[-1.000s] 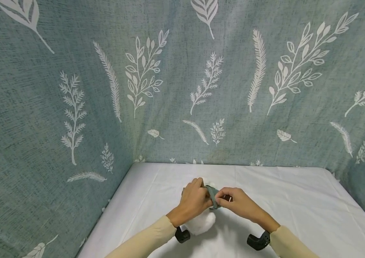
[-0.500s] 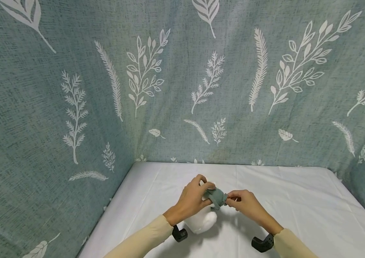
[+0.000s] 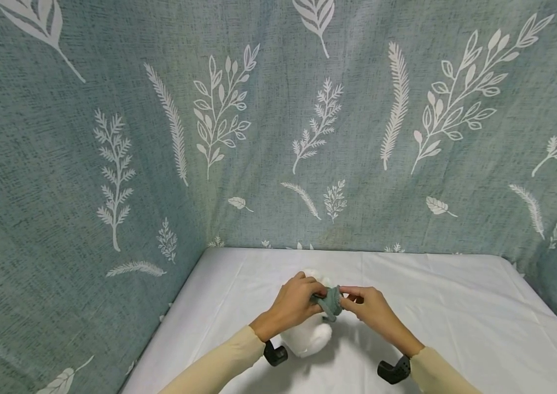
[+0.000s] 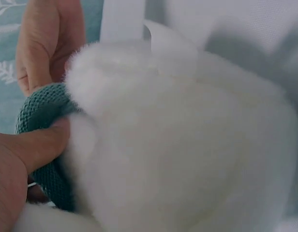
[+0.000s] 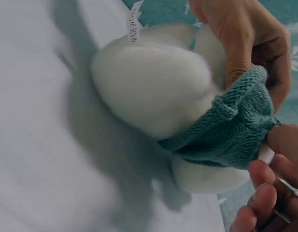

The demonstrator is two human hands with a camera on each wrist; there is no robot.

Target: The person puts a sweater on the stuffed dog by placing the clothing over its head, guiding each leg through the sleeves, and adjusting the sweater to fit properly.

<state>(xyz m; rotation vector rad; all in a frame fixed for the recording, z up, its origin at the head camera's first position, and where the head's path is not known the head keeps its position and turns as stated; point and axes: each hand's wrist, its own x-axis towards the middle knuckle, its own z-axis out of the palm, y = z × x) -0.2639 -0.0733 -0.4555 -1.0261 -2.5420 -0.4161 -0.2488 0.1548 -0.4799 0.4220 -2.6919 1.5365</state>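
I have both hands on a white plush toy standing on the white worktop: left hand and right hand each pinch the teal knitted garment around it. I'd stretch the knit evenly, tugging gently. The toy's face is hidden.

white tag on plush toy | reads "MADE IN" — remaining letters cut off | no other text

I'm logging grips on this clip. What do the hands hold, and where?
Both hands, left hand and right hand, pinch the teal knitted garment at its edge, stretched over the white plush toy.
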